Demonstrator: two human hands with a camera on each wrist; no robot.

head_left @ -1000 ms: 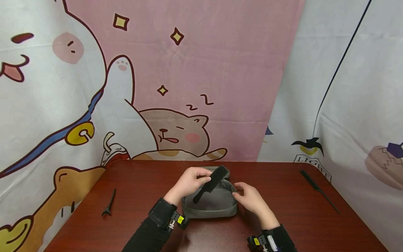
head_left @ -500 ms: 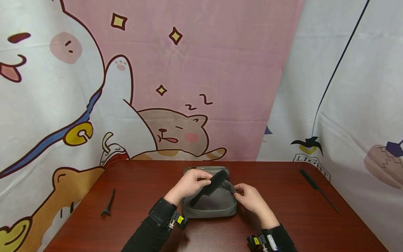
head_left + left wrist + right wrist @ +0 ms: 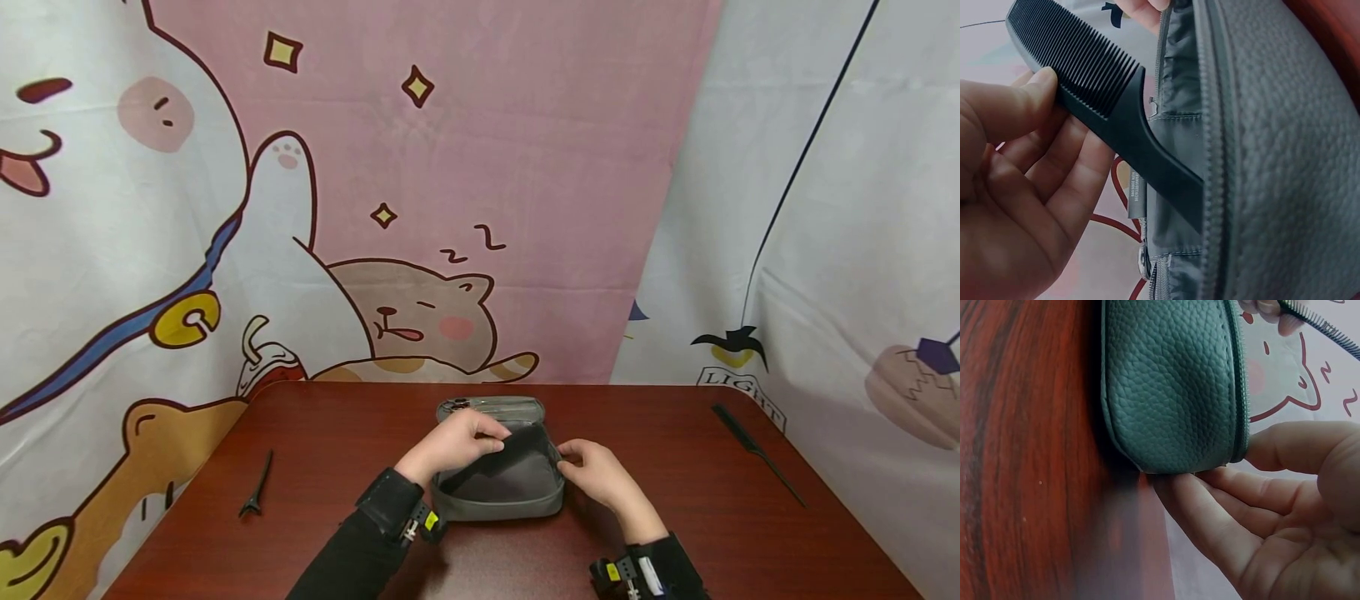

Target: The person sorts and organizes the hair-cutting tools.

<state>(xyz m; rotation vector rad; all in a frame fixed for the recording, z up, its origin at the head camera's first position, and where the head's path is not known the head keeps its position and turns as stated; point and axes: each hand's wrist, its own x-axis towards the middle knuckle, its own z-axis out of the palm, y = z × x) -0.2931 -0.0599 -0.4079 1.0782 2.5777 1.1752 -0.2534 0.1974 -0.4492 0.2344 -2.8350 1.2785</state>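
Note:
A grey-green zippered bag (image 3: 498, 508) with pebbled sides stands on the table, its lid folded back. My left hand (image 3: 450, 448) pinches a black comb (image 3: 1119, 128) between thumb and fingers, at its toothed part. The comb slants across the bag's opening; in the left wrist view its handle end dips behind the zipped rim and is hidden. On the bag's right side is my right hand (image 3: 598, 477). As the right wrist view shows, its thumb lies at the zipped rim and its fingers against the bag's end wall (image 3: 1166, 394).
A slim dark piece with a forked end, like a hair clip (image 3: 257, 490), lies at the table's left. Far right lies a black tail comb (image 3: 750, 442). Behind the reddish-brown table (image 3: 660, 425) hangs a cartoon-printed cloth (image 3: 570, 167).
The comb has gone down into the bag's opening and tilted flatter, with my left hand moving slightly right. My right hand stays at the bag's side.

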